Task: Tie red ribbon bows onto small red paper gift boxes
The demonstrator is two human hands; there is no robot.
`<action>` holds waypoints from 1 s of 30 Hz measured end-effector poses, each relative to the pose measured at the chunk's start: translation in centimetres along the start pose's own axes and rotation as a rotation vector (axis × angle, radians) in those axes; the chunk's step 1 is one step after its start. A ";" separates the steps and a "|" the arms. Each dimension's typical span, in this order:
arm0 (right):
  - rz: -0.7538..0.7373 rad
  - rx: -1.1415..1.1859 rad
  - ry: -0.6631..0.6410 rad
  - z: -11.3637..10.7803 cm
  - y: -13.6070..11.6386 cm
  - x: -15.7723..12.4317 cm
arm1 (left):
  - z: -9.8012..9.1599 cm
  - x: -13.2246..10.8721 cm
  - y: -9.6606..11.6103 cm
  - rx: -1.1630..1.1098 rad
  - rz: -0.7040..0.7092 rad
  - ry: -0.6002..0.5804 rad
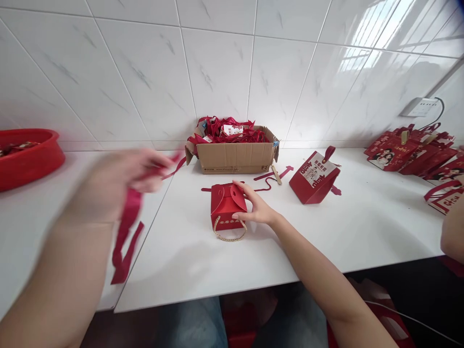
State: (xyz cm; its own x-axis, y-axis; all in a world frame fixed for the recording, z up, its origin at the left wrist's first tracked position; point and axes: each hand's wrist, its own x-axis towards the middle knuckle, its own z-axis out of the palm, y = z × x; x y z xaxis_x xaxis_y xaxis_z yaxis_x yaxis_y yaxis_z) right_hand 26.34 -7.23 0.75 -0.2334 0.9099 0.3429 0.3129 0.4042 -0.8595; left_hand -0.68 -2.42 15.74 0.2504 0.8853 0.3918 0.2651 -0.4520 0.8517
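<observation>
A dark red ribbon [127, 227] trails down from my left hand [147, 171], which is smeared by motion but closed around it. One end of the ribbon hangs above the table's left part. My right hand [256, 205] grips the right side of a small red gift box [223, 205], thumb on its front and fingers over the top. The box stands on the table with its flaps folded together, and a gold rope handle [231, 239] droops at its front. Behind it lies a thin dark red strap [206, 189], partly hidden by the box.
An open cardboard box [232, 157] full of red ribbons stands against the tiled wall. To its right are a red bag-shaped box [314, 176] and a wooden clip [277, 175]. Several red gift bags [395, 152] crowd the far right; a red basin [31, 157] sits far left.
</observation>
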 end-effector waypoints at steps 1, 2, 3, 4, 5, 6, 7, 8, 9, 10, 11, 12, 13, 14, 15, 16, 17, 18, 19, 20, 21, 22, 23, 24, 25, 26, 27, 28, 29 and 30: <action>-0.007 0.013 -0.019 -0.1 -0.1 -0.1 | 1.0 -0.4 -0.5 -0.013 -0.073 -0.155; -0.013 0.027 -0.038 -0.2 -0.2 -0.1 | 2.0 -0.8 -1.1 -0.014 -0.141 -0.306; -0.015 0.042 -0.053 -0.2 -0.4 -0.1 | 2.9 -1.1 -1.8 0.000 -0.191 -0.423; -0.016 0.059 -0.058 -0.3 -0.5 -0.2 | 3.8 -1.3 -2.4 0.031 -0.215 -0.485; -0.017 0.075 -0.049 -0.3 -0.7 -0.2 | 4.5 -1.5 -3.1 0.060 -0.208 -0.487; -0.017 0.083 -0.022 -0.3 -1.0 -0.2 | 5.0 -1.6 -3.6 0.075 -0.196 -0.481; -0.020 0.081 0.018 -0.2 -1.4 -0.2 | 5.3 -1.7 -4.1 0.083 -0.181 -0.472; -0.027 0.061 0.064 0.0 -1.8 -0.2 | 5.5 -1.7 -4.5 0.081 -0.170 -0.461; -0.038 0.023 0.115 0.2 -2.4 -0.1 | 5.5 -1.7 -4.7 0.079 -0.166 -0.453; -0.056 -0.030 0.152 0.5 -2.9 -0.1 | 5.4 -1.6 -4.8 0.078 -0.171 -0.444; -0.080 -0.095 0.180 0.9 -3.4 -0.1 | 5.3 -1.6 -4.9 0.080 -0.183 -0.435; -0.109 -0.165 0.198 1.3 -3.9 0.0 | 5.2 -1.5 -4.9 0.082 -0.199 -0.428; -0.136 -0.240 0.207 1.6 -4.4 0.0 | 5.0 -1.4 -4.9 0.082 -0.217 -0.423; -0.158 -0.313 0.215 2.0 -4.7 0.1 | 4.9 -1.3 -4.9 0.081 -0.233 -0.425; -0.169 -0.379 0.220 2.3 -5.0 0.2 | 4.9 -1.2 -4.8 0.081 -0.243 -0.432; -0.168 -0.435 0.227 2.5 -5.2 0.4 | 4.8 -1.1 -4.7 0.086 -0.249 -0.439; -0.156 -0.480 0.239 2.7 -5.3 0.5 | 4.8 -1.0 -4.6 0.095 -0.250 -0.446; -0.134 -0.510 0.250 2.8 -5.5 0.7 | 4.8 -0.8 -4.5 0.112 -0.249 -0.450; -0.108 -0.529 0.262 2.9 -5.5 0.9 | 4.8 -0.6 -4.4 0.134 -0.251 -0.452; -0.081 -0.539 0.275 2.9 -5.6 1.1 | 4.9 -0.3 -4.2 0.161 -0.254 -0.457; -0.057 -0.544 0.286 2.9 -5.7 1.3 | 4.9 0.0 -4.0 0.189 -0.259 -0.467; -0.038 -0.546 0.290 2.9 -5.7 1.4 | 5.0 0.4 -3.9 0.216 -0.263 -0.485; -0.026 -0.546 0.289 2.9 -5.7 1.5 | 5.0 0.7 -3.7 0.241 -0.267 -0.513; -0.020 -0.546 0.283 2.9 -5.8 1.6 | 5.1 1.1 -3.5 0.262 -0.268 -0.546; -0.020 -0.541 0.274 2.9 -5.8 1.7 | 5.2 1.4 -3.3 0.279 -0.271 -0.580; -0.022 -0.531 0.264 2.9 -5.8 1.7 | 5.3 1.8 -3.1 0.293 -0.280 -0.610; -0.025 -0.514 0.255 2.9 -5.7 1.6 | 5.4 2.1 -3.0 0.307 -0.292 -0.632; -0.027 -0.492 0.247 2.8 -5.7 1.6 | 5.5 2.3 -2.9 0.319 -0.304 -0.650; -0.028 -0.466 0.241 2.8 -5.6 1.6 | 5.6 2.6 -2.8 0.330 -0.312 -0.661; -0.028 -0.441 0.237 2.8 -5.6 1.6 | 5.7 2.8 -2.8 0.342 -0.316 -0.671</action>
State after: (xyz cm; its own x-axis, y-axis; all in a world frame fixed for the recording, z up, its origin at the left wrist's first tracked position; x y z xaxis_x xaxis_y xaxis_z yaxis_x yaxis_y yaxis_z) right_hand 21.63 -8.31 5.00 -0.0480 0.8736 0.4842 0.6806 0.3834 -0.6243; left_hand 4.55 0.69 12.51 0.5917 0.7717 -0.2333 0.6589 -0.2962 0.6914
